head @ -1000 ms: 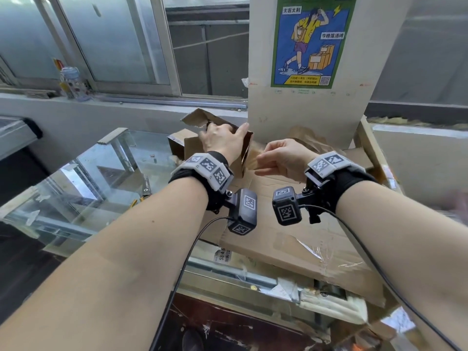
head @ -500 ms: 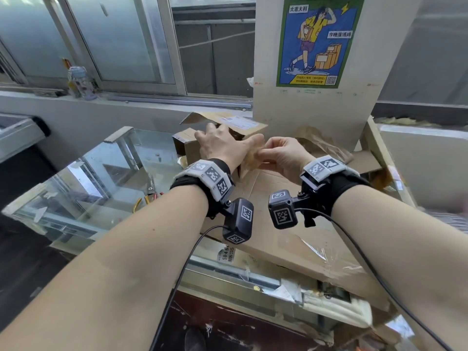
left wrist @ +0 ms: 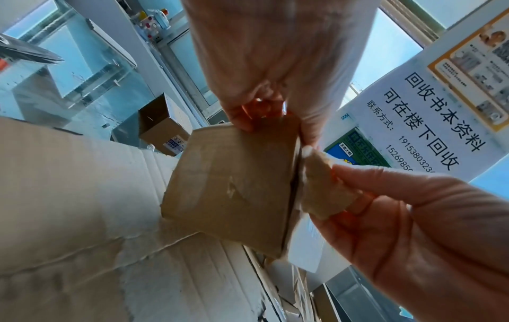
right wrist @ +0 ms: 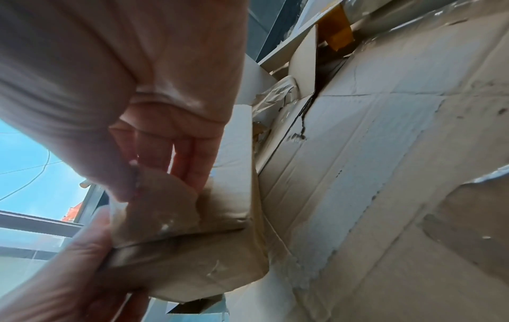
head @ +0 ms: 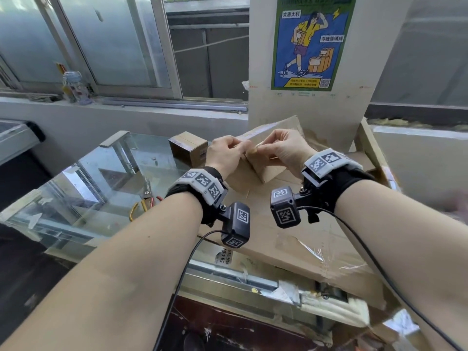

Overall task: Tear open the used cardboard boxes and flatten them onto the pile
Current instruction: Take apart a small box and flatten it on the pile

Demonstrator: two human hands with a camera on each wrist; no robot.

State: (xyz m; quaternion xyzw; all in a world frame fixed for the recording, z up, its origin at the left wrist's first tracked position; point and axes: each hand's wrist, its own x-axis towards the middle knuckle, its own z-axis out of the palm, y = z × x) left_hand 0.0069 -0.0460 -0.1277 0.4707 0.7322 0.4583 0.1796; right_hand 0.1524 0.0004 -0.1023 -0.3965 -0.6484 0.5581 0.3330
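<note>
I hold a small brown cardboard box (head: 263, 168) (left wrist: 234, 185) (right wrist: 192, 261) just above the pile of flattened cardboard (head: 304, 239) (right wrist: 385, 152). My left hand (head: 235, 148) (left wrist: 264, 113) pinches the box's top edge. My right hand (head: 263, 145) (right wrist: 154, 174) pinches a torn brown flap (left wrist: 325, 191) at the seam beside it. The two hands nearly touch over the seam. A second small box (head: 188, 148) (left wrist: 162, 130) stands closed on the glass counter to the left.
The glass counter (head: 101, 178) spreads to the left, with yellow-handled pliers (head: 141, 201) lying on it. A white pillar with a poster (head: 309, 41) rises right behind the pile. A bottle (head: 73, 87) stands on the window sill.
The left hand pressed on the box's open flaps before; now both hands have lifted the box and pinch its seam. The second small box on the counter has come into view.
</note>
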